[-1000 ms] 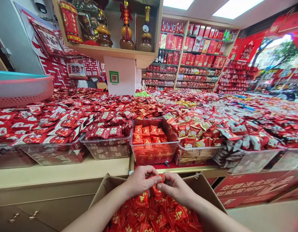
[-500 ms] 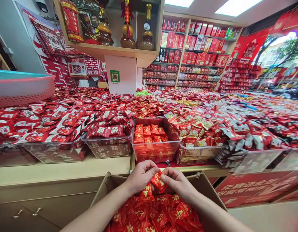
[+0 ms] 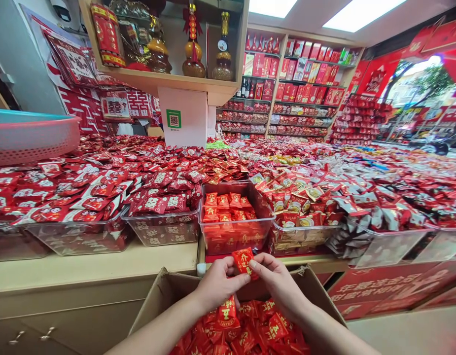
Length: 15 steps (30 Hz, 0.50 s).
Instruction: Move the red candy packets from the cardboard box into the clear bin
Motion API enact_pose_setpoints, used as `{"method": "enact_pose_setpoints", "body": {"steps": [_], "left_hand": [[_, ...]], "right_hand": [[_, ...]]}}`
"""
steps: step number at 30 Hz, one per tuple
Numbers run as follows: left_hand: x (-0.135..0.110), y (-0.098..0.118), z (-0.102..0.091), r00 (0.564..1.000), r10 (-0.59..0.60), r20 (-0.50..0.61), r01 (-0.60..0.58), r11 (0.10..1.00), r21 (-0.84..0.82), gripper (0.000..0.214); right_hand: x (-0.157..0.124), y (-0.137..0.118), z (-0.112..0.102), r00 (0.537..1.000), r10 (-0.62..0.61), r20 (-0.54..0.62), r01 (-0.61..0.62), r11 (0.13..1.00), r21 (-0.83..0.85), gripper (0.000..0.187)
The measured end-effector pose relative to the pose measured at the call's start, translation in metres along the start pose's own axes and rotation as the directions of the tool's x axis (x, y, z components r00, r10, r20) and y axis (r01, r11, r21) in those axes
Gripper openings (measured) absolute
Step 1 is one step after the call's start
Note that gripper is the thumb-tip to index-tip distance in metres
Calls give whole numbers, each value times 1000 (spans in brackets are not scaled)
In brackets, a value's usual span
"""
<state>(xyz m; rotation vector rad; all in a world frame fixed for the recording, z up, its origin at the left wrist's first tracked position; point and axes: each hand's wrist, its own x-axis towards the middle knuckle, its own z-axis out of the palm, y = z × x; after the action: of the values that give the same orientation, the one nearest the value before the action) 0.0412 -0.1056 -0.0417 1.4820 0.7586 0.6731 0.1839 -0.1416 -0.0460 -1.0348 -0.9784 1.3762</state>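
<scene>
Above the open end of a cardboard box point(image 3: 148, 303), my two hands meet at a red wrapped candy packet point(image 3: 243, 260) with gold characters. My right hand point(image 3: 277, 278) pinches its right side, thumb on the front. The fingers of my left hand point(image 3: 221, 282) close at its left edge. A second red candy packet point(image 3: 228, 314) hangs under my left hand, apparently held in its lower fingers, though the hold is partly hidden. Loose packets point(image 3: 246, 337) of the same kind fill the box below. Just beyond stands a clear plastic bin point(image 3: 237, 229) with similar packets in rows.
More clear bins flank it: dark red packets point(image 3: 164, 203) to the left, durian-marked packets point(image 3: 292, 204) to the right. Heaped sweets cover the counter behind. A cabinet point(image 3: 183, 81) overhangs at upper left; a pink basket point(image 3: 31, 140) sits at far left.
The upper packet has risen and turned its lettered front upright toward me. My left thumb now lies below it, pointing right. The view has shifted slightly.
</scene>
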Motion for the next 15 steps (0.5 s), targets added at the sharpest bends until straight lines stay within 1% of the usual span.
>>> {"method": "enact_pose_setpoints", "body": {"steps": [3,6,8,10,12,15], "left_hand": [[0,1,-1,998,-44,44,45,999,-28,41],[0,5,-4,997,-36,72,39,999,-37,41],[-1,7,-5,997,-29,74,33,998,-52,41],[-2,8,-5,998,-13,60,18,996,-86,41],[-2,8,-6,999,0,42,6,991,-132,40],[-2,8,-7,999,-42,18,45,983,-180,40]], "right_hand": [[0,-1,-1,1000,-9,-8,9,1000,5,22],[1,0,-2,1000,-1,14,0,995,104,21],[3,0,-3,999,-4,33,0,990,138,20],[5,0,-4,999,-35,41,31,995,97,19],[7,0,-5,994,-90,54,89,996,29,24],[8,-1,-7,982,-161,97,169,983,-76,27]]}}
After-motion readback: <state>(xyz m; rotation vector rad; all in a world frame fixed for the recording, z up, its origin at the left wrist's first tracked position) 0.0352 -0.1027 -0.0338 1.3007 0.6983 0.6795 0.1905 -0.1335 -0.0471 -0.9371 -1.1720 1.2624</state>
